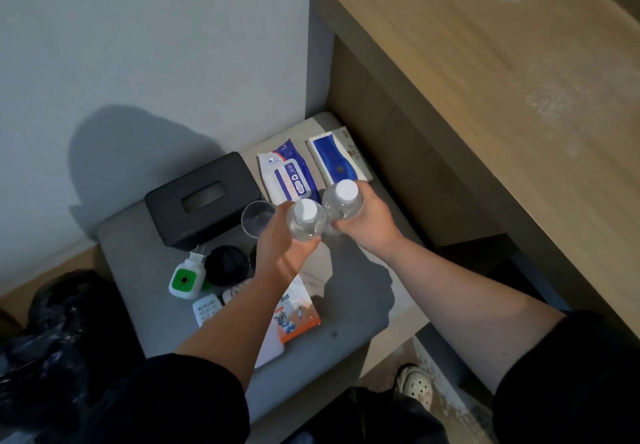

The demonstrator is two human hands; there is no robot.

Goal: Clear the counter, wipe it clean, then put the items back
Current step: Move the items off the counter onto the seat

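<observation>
Stool top (363,291), left hand (280,246), right hand (370,221), gripping bottles (306,225)

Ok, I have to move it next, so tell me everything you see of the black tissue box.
The box is black, matt, plastic by the look, oblong with rounded corners. Its top has one long slot; no tissue sticks out. It lies flat on the grey seat, at an angle, its back close to the wall. A clear glass stands at its near right corner; whether they touch I cannot tell. The prongs of a plug-in point at its front edge.
</observation>
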